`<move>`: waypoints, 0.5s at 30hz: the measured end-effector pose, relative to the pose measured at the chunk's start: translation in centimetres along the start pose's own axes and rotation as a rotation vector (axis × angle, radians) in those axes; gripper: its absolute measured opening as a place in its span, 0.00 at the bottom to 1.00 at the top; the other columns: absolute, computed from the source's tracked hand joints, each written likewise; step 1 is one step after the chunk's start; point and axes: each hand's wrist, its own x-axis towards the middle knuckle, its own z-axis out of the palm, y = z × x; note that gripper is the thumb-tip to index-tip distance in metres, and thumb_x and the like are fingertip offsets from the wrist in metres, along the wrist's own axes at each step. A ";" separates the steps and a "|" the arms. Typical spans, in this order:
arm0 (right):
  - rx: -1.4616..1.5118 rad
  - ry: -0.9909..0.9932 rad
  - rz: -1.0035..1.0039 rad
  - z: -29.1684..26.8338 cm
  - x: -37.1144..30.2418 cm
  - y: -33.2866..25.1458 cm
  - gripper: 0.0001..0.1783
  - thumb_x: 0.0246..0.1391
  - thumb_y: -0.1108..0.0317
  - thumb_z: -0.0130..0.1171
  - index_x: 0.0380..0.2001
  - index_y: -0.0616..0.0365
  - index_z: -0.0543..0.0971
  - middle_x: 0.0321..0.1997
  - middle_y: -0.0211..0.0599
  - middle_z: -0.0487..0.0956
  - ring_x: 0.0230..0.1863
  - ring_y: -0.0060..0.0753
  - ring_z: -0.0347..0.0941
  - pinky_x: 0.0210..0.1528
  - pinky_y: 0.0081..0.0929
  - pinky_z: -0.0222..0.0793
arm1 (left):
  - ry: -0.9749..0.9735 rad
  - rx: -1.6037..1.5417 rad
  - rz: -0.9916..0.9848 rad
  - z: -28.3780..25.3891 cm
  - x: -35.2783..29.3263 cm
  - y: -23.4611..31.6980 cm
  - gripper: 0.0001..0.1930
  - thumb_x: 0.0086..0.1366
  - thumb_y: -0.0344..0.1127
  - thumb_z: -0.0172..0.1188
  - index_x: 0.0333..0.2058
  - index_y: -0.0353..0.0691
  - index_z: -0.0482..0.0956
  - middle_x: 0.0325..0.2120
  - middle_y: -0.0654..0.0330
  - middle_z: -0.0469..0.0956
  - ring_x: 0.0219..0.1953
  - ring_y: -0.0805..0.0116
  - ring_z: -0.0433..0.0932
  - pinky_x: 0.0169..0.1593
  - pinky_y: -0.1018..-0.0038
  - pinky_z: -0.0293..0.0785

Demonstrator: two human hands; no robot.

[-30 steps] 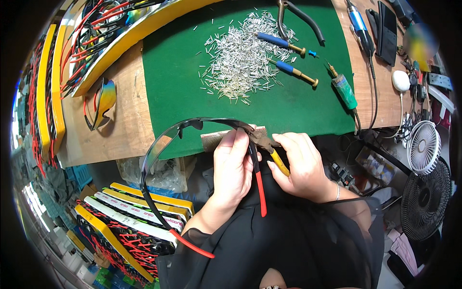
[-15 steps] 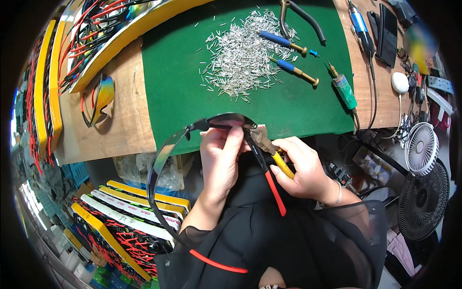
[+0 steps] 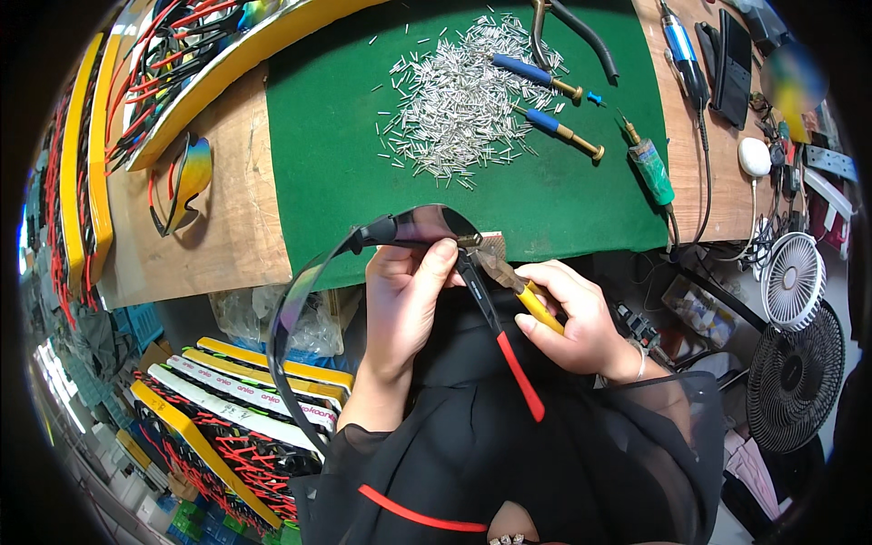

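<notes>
Sport sunglasses (image 3: 427,227) with a dark tinted lens, black frame and red-tipped temples (image 3: 522,381) hang over my lap by the bench edge. My left hand (image 3: 400,304) pinches them near one hinge, thumb on top. In my right hand (image 3: 586,322), fingers wrap round pliers (image 3: 540,309) with yellow handles. Their metal jaws are at the hinge, beside the folded-down temple; whether they grip a pin there is too small to tell. The other red temple tip (image 3: 422,513) lies across my dark clothing.
On the green mat (image 3: 345,182) lie a heap of small metal pins (image 3: 454,109), two blue-handled screwdrivers (image 3: 545,122), dark-handled pliers (image 3: 586,41) and a green-handled tool (image 3: 649,168). Yellow-tinted glasses (image 3: 189,186) rest at left. Trays of glasses (image 3: 227,436) stand lower left; fans (image 3: 792,282) at right.
My left hand and the sunglasses have shifted slightly left, and both red temple tips sit lower. The plier jaws remain near the hinge, with their yellow handle a little lower and to the right.
</notes>
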 end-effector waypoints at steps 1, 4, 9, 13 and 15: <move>-0.008 0.001 -0.015 -0.1 -0.1 0.1 0.22 0.40 0.74 0.59 0.42 0.65 0.69 0.31 0.37 0.69 0.24 0.27 0.63 0.29 0.20 0.65 | -0.010 0.013 -0.026 -0.1 0.0 0.1 0.06 0.61 0.31 0.54 0.36 0.37 0.71 0.27 0.66 0.72 0.25 0.81 0.69 0.29 0.85 0.67; 0.004 0.205 0.032 -0.7 -0.3 0.9 0.21 0.39 0.76 0.58 0.41 0.65 0.69 0.31 0.39 0.69 0.25 0.28 0.65 0.29 0.21 0.65 | 0.086 0.039 -0.005 -1.0 0.3 -0.6 0.07 0.61 0.33 0.54 0.36 0.38 0.70 0.26 0.67 0.72 0.24 0.81 0.70 0.28 0.84 0.68; -0.097 0.075 -0.011 -0.9 -0.6 0.3 0.21 0.38 0.75 0.58 0.41 0.65 0.69 0.29 0.38 0.68 0.23 0.28 0.63 0.27 0.22 0.64 | 0.094 -0.116 -0.073 -0.2 0.1 0.0 0.05 0.62 0.32 0.53 0.34 0.38 0.69 0.22 0.65 0.72 0.22 0.79 0.74 0.25 0.87 0.70; -0.141 0.094 0.010 -1.8 -1.1 0.6 0.21 0.39 0.75 0.58 0.41 0.64 0.70 0.29 0.37 0.68 0.23 0.29 0.63 0.28 0.21 0.64 | 0.060 -0.198 -0.115 -0.4 0.4 -0.5 0.05 0.63 0.32 0.51 0.34 0.38 0.68 0.21 0.63 0.73 0.22 0.77 0.76 0.24 0.87 0.72; -0.166 0.071 0.017 -2.2 -1.5 0.6 0.21 0.39 0.75 0.58 0.41 0.64 0.70 0.29 0.37 0.68 0.23 0.28 0.63 0.28 0.21 0.64 | 0.037 -0.206 -0.148 -0.2 0.4 -0.5 0.04 0.63 0.32 0.50 0.33 0.38 0.68 0.22 0.62 0.74 0.21 0.77 0.76 0.24 0.86 0.72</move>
